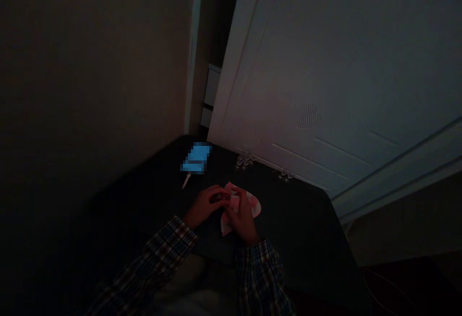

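Closed around a small, dark, shiny object is my left hand; the dim light hides what kind of thing it is. My right hand is just to its right, with curved fingers and thumb apart. Its thumb tip comes close to the left fingers, and whether they touch I cannot tell. Beneath and behind both hands lies a pink and white piece with a rounded edge, cloth or paper, on the dark tabletop. The right hand covers part of it.
A device with a blurred blue screen lies beyond my left hand, a pale cable plug at its near end. Ring-shaped metallic ornaments sit along the back edge. A leaning white panel with striped hearts rises behind; a wall stands left.
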{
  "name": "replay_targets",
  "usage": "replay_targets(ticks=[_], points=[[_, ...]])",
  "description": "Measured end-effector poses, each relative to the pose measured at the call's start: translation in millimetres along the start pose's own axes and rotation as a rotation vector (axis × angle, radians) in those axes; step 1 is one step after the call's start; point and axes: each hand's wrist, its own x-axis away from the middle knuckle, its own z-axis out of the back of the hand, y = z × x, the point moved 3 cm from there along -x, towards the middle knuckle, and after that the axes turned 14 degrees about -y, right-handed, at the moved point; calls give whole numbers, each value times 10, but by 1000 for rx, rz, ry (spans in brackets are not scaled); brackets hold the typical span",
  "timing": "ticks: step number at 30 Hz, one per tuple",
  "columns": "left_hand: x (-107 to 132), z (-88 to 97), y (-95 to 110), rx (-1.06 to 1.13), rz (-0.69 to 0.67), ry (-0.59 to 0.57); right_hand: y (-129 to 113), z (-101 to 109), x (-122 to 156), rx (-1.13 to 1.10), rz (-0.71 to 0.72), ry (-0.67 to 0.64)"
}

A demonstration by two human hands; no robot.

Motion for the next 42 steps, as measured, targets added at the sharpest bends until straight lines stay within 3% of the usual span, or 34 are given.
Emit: replay_targets(ticks=[10, 30, 42], points=[[-3, 37, -11, 59, -4, 50, -135, 70, 13, -134, 1, 5], [-16, 29, -61, 177, 23, 45, -40, 42, -19, 22, 35, -14], [-12, 3, -28, 38, -44, 6, 6, 10, -7, 169, 48, -33]])
